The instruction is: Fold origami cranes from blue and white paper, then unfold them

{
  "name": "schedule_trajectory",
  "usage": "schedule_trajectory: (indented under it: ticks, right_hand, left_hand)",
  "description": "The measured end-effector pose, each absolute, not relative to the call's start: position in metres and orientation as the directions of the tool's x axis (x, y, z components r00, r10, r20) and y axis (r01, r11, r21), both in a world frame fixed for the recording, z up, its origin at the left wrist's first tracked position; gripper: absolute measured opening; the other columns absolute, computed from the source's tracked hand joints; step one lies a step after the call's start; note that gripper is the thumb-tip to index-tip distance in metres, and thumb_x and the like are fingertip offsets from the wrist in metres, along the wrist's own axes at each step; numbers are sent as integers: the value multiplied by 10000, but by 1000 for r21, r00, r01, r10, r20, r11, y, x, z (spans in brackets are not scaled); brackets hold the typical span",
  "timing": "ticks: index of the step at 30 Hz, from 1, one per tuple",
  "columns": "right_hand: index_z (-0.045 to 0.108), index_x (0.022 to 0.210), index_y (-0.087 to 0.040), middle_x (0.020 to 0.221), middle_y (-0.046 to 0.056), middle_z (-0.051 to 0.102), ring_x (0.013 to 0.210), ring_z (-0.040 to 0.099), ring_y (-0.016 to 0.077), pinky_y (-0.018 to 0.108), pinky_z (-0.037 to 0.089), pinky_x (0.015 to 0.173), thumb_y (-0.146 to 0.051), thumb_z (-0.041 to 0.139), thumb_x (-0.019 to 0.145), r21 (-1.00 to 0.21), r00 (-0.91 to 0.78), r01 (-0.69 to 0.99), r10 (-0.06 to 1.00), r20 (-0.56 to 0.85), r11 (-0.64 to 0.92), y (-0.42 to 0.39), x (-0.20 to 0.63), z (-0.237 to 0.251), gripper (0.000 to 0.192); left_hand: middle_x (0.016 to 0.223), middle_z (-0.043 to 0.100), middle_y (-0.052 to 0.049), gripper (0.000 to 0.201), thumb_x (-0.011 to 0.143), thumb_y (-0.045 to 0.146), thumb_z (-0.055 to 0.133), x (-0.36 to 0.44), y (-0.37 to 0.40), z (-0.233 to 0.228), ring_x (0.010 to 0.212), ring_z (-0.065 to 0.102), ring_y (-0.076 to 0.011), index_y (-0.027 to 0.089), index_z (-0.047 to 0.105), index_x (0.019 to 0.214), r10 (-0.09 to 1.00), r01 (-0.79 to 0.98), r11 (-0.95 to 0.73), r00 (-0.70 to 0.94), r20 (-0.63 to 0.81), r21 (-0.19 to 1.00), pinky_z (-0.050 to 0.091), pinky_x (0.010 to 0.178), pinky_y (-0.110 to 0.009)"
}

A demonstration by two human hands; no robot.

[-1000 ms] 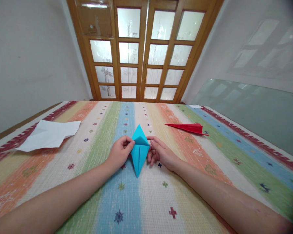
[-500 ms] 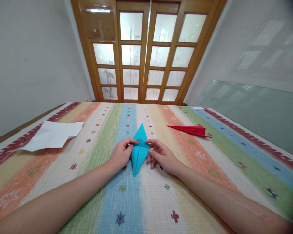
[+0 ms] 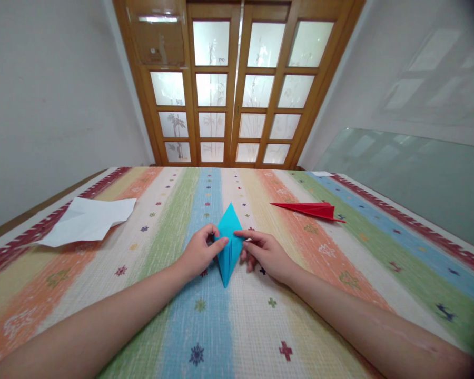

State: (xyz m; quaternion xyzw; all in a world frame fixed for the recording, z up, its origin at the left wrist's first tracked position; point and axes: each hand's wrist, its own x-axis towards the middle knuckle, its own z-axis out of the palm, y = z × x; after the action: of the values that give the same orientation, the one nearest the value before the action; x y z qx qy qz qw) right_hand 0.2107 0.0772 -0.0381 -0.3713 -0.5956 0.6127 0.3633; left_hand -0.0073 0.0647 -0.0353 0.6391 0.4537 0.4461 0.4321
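— Head view: what do both hands hold?
— Left hand (image 3: pixel 199 254) and right hand (image 3: pixel 266 255) pinch a blue folded paper (image 3: pixel 229 243), fingers grasping its sides, mid-surface (image 3: pixel 237 326) — red paper plane (image 3: pixel 310 209) lies well apart.

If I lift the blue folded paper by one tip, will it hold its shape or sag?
The blue folded paper probably keeps its shape: its creases look sharp and layered. It seems very light, so the left hand and right hand pinching it could easily crush it. On the woven cloth it likely won't slide far.
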Motion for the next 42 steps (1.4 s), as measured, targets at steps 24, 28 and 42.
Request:
schedule_trajectory:
  ticks: [24, 28, 42]
  right_hand:
    - [437, 1193, -247, 886, -10, 581, 576, 598, 109, 236, 527, 458, -378, 730, 829, -996, -410, 53, 911, 37, 64, 69, 204, -29, 485]
    - [434, 1137, -246, 837, -35, 554, 518, 547, 84, 203, 461, 415, -335, 677, 854, -992, -406, 88, 913, 42, 85, 66, 203, -28, 383]
    - [488, 1151, -257, 743, -65, 533, 453, 507, 79, 203, 408, 399, -197, 575, 802, -998, -451, 40, 892, 24, 47, 71, 210, -30, 364]
  left_hand:
    - [1171, 658, -123, 559, 846, 249, 626, -3, 48, -18, 920, 632, -227, 195, 550, 1397, 921, 253, -306, 322, 218, 918, 515, 736, -315]
    - [1305, 604, -136, 587, 831, 232, 615, -3, 47, -18, 948, 632, -233, 200, 542, 1412, 909, 273, -336, 346, 234, 901, 520, 749, -319]
    - [784, 646, -16, 730, 761, 246, 612, -8, 59, -21, 612, 614, -147, 131, 449, 1463, 953, -54, -10, 302, 26, 998, 475, 625, -281]
